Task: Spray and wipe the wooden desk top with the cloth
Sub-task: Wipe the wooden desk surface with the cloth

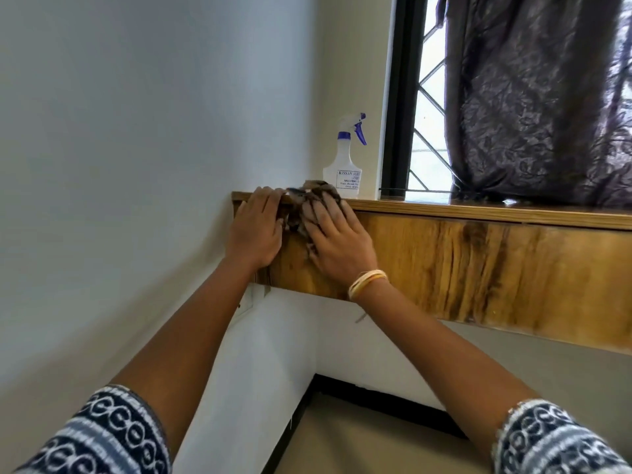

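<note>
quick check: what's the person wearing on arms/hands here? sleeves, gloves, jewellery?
No gloves; forearms bare. Both sleeves are pushed up near the elbows, knit-looking, with navy, white and grey-blue bands of ring patterns: left sleeve, right sleeve. The right wrist carries stacked thin bangles, cream and yellow-orange. No rings visible.

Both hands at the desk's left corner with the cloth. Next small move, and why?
Probably sweep the right hand rightward along the wood. It presses the cloth flat over the desk top edge at the far left corner, the left hand rests beside it, and the long stretch toward the curtain lies beyond. The spray bottle stands untouched behind.
</note>
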Motion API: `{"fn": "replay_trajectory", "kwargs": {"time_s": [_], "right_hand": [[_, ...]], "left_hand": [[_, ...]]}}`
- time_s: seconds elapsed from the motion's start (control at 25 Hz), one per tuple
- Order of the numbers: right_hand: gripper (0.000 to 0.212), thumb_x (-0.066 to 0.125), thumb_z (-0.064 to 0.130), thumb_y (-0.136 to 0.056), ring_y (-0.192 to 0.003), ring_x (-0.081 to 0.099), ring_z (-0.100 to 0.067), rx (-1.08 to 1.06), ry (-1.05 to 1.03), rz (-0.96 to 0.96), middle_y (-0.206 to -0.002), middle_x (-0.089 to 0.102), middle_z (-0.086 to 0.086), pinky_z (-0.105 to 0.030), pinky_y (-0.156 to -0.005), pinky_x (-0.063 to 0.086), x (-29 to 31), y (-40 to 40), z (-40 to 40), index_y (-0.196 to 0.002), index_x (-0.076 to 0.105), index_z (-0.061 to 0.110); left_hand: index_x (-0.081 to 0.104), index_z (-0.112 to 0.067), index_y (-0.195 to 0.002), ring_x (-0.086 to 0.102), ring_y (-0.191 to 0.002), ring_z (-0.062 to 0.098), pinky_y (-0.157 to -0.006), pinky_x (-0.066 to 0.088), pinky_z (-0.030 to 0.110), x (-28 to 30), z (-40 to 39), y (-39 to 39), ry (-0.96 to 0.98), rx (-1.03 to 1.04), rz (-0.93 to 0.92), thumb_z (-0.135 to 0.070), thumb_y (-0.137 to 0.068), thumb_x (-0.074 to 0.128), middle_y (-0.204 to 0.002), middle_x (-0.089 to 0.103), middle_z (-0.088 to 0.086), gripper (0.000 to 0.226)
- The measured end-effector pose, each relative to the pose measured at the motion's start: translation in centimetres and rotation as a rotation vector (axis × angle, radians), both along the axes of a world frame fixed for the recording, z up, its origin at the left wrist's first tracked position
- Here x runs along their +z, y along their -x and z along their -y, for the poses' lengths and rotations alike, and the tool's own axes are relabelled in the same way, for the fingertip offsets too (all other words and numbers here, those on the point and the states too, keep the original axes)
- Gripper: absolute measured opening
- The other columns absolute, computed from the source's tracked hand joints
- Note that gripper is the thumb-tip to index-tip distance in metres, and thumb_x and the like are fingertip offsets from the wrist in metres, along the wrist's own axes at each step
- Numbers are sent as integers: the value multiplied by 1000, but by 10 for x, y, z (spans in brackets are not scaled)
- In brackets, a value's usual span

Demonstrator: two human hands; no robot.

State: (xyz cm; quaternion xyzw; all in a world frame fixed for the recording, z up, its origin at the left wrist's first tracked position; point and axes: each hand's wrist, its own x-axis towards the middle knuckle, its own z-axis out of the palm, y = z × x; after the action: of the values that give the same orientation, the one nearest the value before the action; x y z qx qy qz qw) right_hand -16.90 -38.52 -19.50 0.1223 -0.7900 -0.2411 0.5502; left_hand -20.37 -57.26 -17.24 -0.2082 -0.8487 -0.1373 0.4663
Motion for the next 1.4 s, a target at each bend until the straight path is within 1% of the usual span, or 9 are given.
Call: {"fn": "replay_trajectory", "kwargs": {"time_s": [0.2, 0.32, 0.48, 0.6, 0.88, 1.04, 1.12, 1.28, 1.4], "right_hand": [[55, 49, 41, -95, -138, 33, -43, -56, 371, -230, -144, 45, -25, -54, -116, 23, -30, -63, -115, -140, 48, 9], [62, 46, 38, -94, -138, 27, -48, -119, 572, -263, -145, 39, -30, -56, -116, 17, -29, -61, -100, -148, 38, 8], [63, 48, 44, -94, -142, 27, -42, 9, 114, -30, -149, 39, -22, -51, -118, 12, -7, -40, -64, -146, 41, 11], [60, 49, 46, -94, -142, 32, -38, -10, -27, -28, -148, 43, -18, -50, -119, 19, 3, -55, -103, -142, 47, 11], [55, 48, 35, -94, -136, 33, -44, -70, 532, -395, -140, 46, -26, -55, -112, 32, -41, -117, -209, -143, 46, 10], [61, 45, 37, -95, -140, 29, -45, -127, 854, -466, -146, 40, -27, -53, -116, 21, -45, -104, -179, -150, 36, 13], [63, 49, 40, -93, -140, 30, -44, -74, 638, -332, -145, 41, -25, -51, -117, 17, -46, -92, -159, -148, 39, 12], [64, 60, 45, -85, -139, 36, -38, -10, -237, 94, -145, 47, -17, -51, -117, 26, -54, -88, -161, -140, 51, 12], [64, 53, 47, -86, -140, 35, -36, -29, -135, 13, -146, 46, -17, -49, -118, 21, -45, -106, -195, -142, 47, 17]], "left_hand": [[15, -12, -152, 13, -147, 34, -119, 15, 52, -2, -17, -16, 33, 128, 131, -52, -98, 36, -157, 18, 15, 70], [3, -20, -155, -6, -148, 38, -116, 8, 59, -1, -53, -41, 122, 4, 174, -51, -98, 39, -162, 1, 10, 74], [11, -19, -153, -2, -150, 32, -116, 16, 63, -4, -84, -60, 160, -87, 102, -31, -96, 49, -162, 6, 6, 70], [10, -19, -154, 0, -150, 30, -115, 16, 64, -11, -87, -60, 135, -40, 67, -38, -96, 48, -163, 6, 7, 72], [7, -22, -155, -3, -150, 30, -115, 13, 62, -17, -108, -65, 69, -65, 60, -56, -96, 37, -164, -1, 4, 74], [9, -25, -155, -5, -150, 30, -115, 12, 62, -12, -136, -77, 111, -187, 49, -48, -98, 41, -164, 3, -1, 69], [10, -25, -154, -3, -150, 31, -115, 15, 64, -13, -143, -78, 100, -191, 24, -41, -98, 45, -162, 9, 0, 68], [7, -26, -154, 3, -149, 33, -113, 21, 65, -16, -141, -72, 147, -103, -23, -34, -94, 51, -160, 13, 3, 75], [3, -24, -155, 3, -149, 35, -113, 21, 65, -19, -144, -70, 163, -70, -37, -41, -95, 49, -160, 10, 6, 77]]}}
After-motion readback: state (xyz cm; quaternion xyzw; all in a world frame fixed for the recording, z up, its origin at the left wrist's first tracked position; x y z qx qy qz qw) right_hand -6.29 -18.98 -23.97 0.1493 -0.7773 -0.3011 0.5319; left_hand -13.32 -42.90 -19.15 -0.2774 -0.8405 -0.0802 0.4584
